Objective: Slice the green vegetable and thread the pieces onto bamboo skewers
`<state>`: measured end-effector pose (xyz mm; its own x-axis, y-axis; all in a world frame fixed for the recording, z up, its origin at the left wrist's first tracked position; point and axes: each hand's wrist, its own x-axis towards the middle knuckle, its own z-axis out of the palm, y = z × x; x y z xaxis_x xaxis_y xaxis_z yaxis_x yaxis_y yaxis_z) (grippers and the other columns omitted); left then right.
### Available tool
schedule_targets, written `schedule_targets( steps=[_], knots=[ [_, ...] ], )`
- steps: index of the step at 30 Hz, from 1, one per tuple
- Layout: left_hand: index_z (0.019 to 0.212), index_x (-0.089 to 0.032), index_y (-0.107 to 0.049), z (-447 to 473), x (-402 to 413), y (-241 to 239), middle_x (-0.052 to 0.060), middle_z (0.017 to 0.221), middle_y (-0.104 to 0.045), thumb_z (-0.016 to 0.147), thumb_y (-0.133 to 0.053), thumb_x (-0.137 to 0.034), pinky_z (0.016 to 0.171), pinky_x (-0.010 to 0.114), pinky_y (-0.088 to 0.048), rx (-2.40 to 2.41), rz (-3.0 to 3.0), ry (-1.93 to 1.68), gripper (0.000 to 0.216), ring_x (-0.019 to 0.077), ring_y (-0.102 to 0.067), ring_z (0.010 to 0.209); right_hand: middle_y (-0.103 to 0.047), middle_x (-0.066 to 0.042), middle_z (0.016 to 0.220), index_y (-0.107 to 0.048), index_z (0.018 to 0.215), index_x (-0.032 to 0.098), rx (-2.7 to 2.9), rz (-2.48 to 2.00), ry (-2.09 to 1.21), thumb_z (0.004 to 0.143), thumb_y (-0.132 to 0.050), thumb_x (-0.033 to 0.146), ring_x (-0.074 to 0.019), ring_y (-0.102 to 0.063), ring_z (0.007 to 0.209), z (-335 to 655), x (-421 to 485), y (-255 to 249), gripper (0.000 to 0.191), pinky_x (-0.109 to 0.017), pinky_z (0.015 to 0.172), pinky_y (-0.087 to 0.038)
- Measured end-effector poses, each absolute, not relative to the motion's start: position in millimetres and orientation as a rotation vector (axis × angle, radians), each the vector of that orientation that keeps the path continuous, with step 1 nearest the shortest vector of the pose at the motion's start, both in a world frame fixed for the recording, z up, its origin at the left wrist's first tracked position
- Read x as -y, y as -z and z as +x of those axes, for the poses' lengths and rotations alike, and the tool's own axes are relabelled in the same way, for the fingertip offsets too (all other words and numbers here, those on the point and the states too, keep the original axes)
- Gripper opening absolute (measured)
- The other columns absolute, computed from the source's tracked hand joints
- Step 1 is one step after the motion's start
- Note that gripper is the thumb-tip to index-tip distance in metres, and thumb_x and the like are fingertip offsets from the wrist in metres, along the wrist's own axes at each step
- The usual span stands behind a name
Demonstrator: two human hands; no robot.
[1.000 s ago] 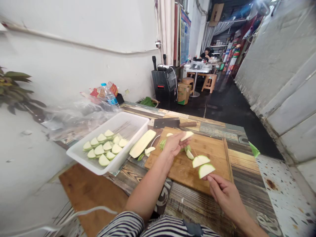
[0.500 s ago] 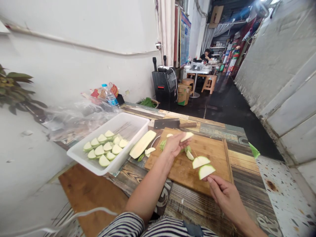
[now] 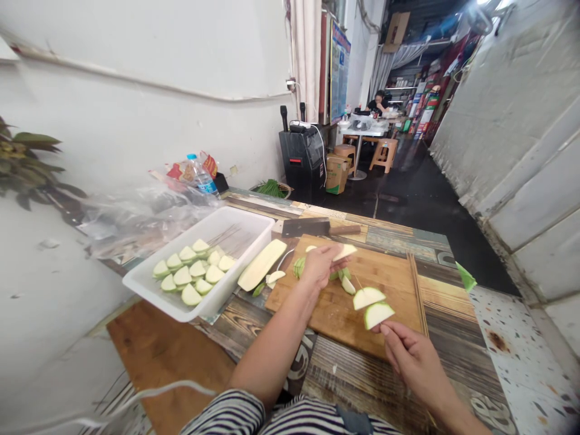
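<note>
My left hand (image 3: 319,265) hovers over the wooden cutting board (image 3: 394,284) and pinches a pale zucchini slice (image 3: 344,251) between thumb and fingers. My right hand (image 3: 410,356) is closed near the board's front edge on a thin skewer with two half-moon zucchini slices (image 3: 372,306) threaded on it. More cut slices (image 3: 347,284) lie on the board under my left hand. A long peeled zucchini half (image 3: 261,264) rests between board and tray.
A white plastic tray (image 3: 244,226) on the left holds several skewered slices (image 3: 193,272). A cleaver (image 3: 317,227) lies behind the board. Bamboo skewers (image 3: 417,290) lie along the board's right edge. Plastic bags and a water bottle (image 3: 199,175) sit at the back left.
Almost nothing has moved; my left hand with its slice has shifted very slightly, and my right hand holds the skewer in the same place.
</note>
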<state>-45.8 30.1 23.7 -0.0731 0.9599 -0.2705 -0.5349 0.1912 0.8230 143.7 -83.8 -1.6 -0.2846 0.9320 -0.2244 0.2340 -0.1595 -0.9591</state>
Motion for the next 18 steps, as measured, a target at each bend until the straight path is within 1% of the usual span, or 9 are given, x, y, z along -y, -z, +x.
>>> schedule_targets(
  steps=[8,12,18],
  knots=[
    [0.076,-0.012,-0.066,-43.9,-29.6,-21.1,0.008,0.077,-0.069,0.072,-0.065,-0.021,0.059,0.024,-0.052,-1.022,0.592,-1.314,0.01,0.0155,-0.065,0.067,-0.025,0.011,0.042,-0.055,0.09,0.016,1.378,-1.314,-1.572,0.08,-0.047,0.056,-0.0063,-0.02,0.036,143.2,84.3,6.3,0.042,-0.019,0.036,-0.014],
    [0.078,-0.008,-0.066,-40.9,-28.4,-21.4,0.012,0.078,-0.069,0.072,-0.064,-0.018,0.059,0.024,-0.053,-1.004,0.57,-1.292,0.011,0.0175,-0.066,0.069,-0.024,0.011,0.042,-0.054,0.089,0.015,1.373,-1.293,-1.57,0.08,-0.047,0.056,-0.0058,-0.02,0.037,141.3,84.4,5.4,0.042,-0.019,0.036,-0.012],
    [0.077,-0.007,-0.066,-37.0,-26.8,-22.2,0.013,0.077,-0.069,0.072,-0.065,-0.016,0.056,0.023,-0.053,-0.994,0.553,-1.257,0.011,0.0164,-0.066,0.064,-0.025,0.012,0.041,-0.054,0.088,0.015,1.346,-1.289,-1.57,0.08,-0.049,0.054,-0.0048,-0.019,0.035,139.7,84.7,7.0,0.04,-0.018,0.034,-0.012]
  ],
)
